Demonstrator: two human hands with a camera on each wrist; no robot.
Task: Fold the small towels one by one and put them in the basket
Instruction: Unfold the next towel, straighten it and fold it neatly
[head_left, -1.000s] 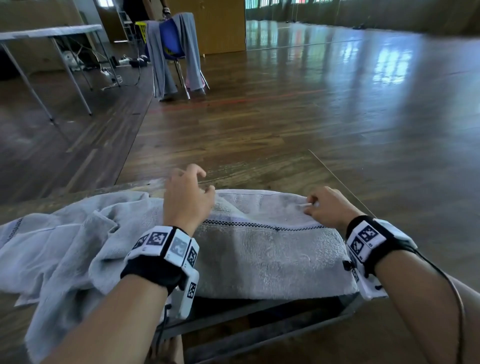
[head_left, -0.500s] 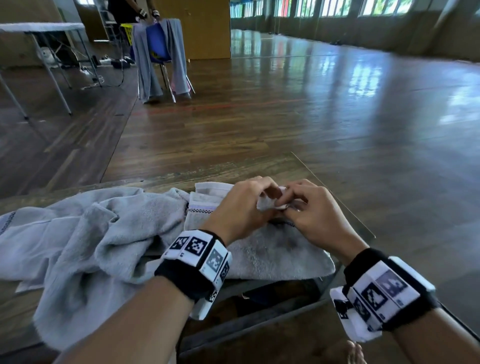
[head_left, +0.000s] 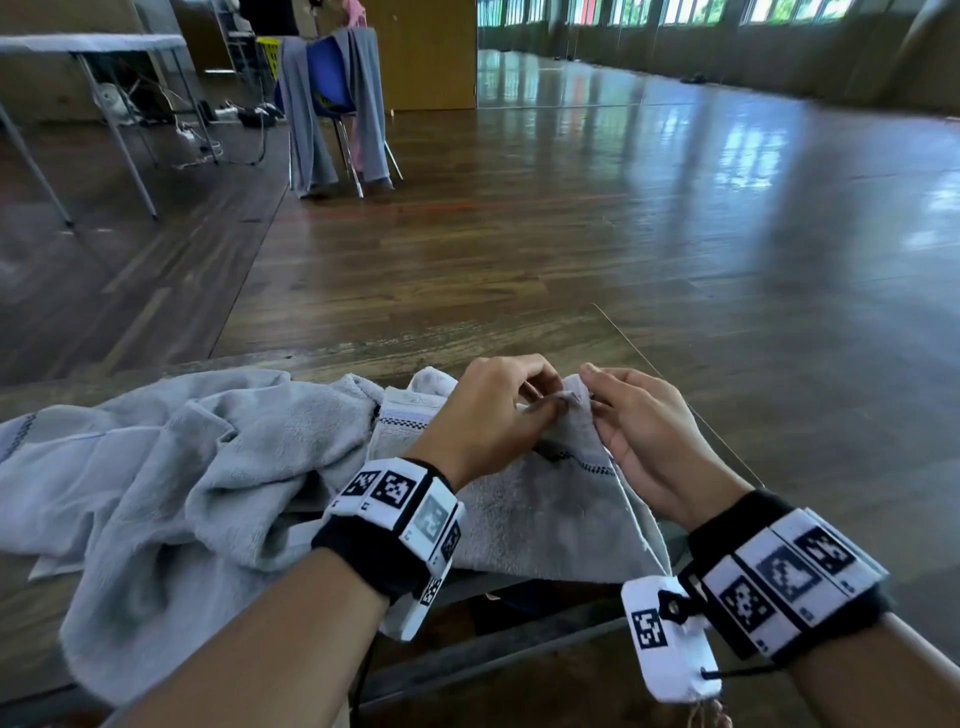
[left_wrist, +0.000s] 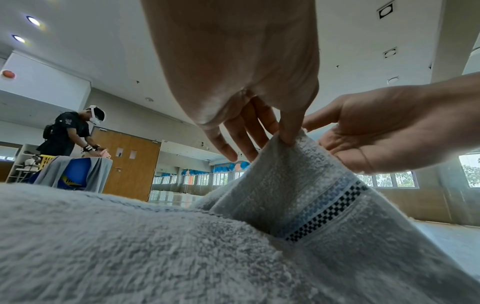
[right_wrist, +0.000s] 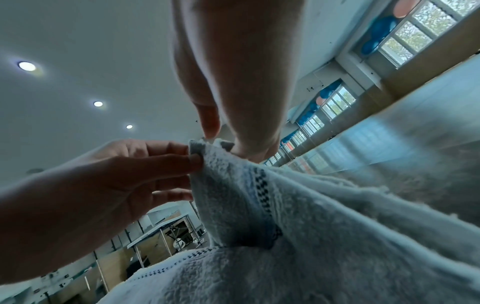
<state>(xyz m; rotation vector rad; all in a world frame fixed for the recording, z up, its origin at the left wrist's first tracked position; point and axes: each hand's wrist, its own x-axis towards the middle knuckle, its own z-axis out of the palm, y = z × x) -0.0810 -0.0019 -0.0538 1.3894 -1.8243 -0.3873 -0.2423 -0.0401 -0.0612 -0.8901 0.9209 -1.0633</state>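
Note:
A small grey towel (head_left: 545, 509) with a black checkered band lies on the wooden table in front of me, one end raised into a peak. My left hand (head_left: 545, 402) and right hand (head_left: 589, 387) meet at that peak, each pinching a towel corner between thumb and fingers. In the left wrist view my left hand (left_wrist: 285, 137) pinches the towel (left_wrist: 298, 185) at its top edge, and the right hand (left_wrist: 363, 142) holds it just beside. In the right wrist view the right hand (right_wrist: 221, 142) nips the corner of the towel (right_wrist: 298, 216) opposite the left hand (right_wrist: 179, 164). No basket shows near me.
A heap of crumpled grey towels (head_left: 171, 467) covers the table's left half. The table's right edge (head_left: 717, 441) runs close past my right hand. Far back stand a blue chair draped with towels (head_left: 332, 104) and a folding table (head_left: 93, 44). Another person (left_wrist: 70, 133) works there.
My hands were apart on the far corners of the spread towel. They came together in the middle, bringing the two corners side by side, and now lift them slightly.

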